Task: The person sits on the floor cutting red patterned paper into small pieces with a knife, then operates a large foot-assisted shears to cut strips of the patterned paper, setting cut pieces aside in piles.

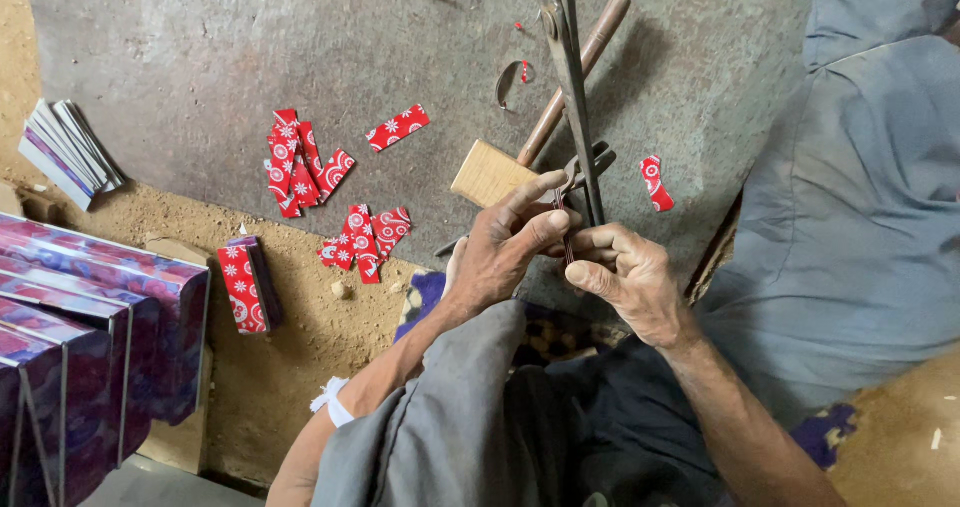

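My left hand (505, 247) and my right hand (628, 279) meet at the middle of the view, both pinching a small thin metal piece (566, 229) between fingertips. The piece sits right at the blades of large metal shears (575, 77), which run up from my hands to the top edge. Behind my left hand lies a wooden mallet (497, 170), its long handle angled up to the right. Much of the small piece is hidden by my fingers.
Several red patterned strips (300, 162) lie scattered on the grey stone slab (200, 57); one more strip (655, 182) lies to the right. A small red stack (245, 285) sits on sandy ground, purple boxes (90, 347) at left, and flat sheets (65, 147) at far left.
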